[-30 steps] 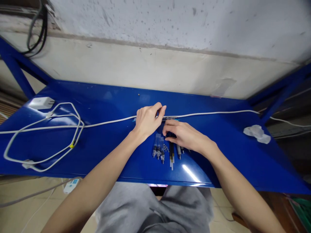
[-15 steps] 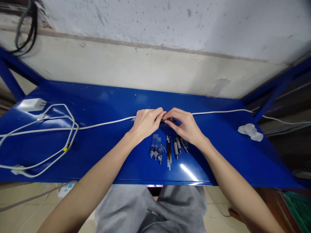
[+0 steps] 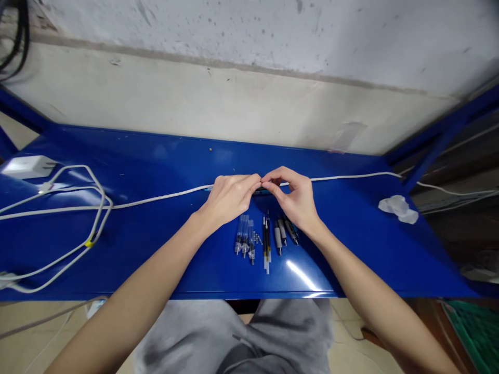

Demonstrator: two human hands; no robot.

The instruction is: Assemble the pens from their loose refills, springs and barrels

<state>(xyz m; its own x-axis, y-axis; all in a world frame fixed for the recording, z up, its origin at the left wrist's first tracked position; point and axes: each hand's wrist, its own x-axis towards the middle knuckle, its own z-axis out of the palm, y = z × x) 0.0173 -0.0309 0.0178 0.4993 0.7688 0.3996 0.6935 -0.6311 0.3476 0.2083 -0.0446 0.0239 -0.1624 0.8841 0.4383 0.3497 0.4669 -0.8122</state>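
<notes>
Both hands meet at the middle of the blue table, fingertips together. My left hand (image 3: 233, 196) is closed in a pinch, its back towards me. Opposite it, my right hand (image 3: 294, 195) pinches with thumb and index finger; whatever lies between the fingertips is too small or hidden. A bluish pen-like piece (image 3: 261, 191) shows partly beneath the hands. In front lie several clear pen barrels (image 3: 245, 234), small springs (image 3: 257, 238), dark ink refills (image 3: 266, 240) and grey pen grip sections (image 3: 278, 236). A dark pen part (image 3: 290, 229) lies near my right wrist.
A white cable (image 3: 167, 196) crosses the blue table (image 3: 163, 249) behind the hands and loops at the left by a white charger plug (image 3: 30, 167). Crumpled white plastic (image 3: 398, 209) lies at the right. A wall (image 3: 234, 109) closes off the back.
My right thumb and index fingertips have come closer together against the left fingertips. The view has shifted slightly, so the table things appear a little further left. The pen parts keep their places.
</notes>
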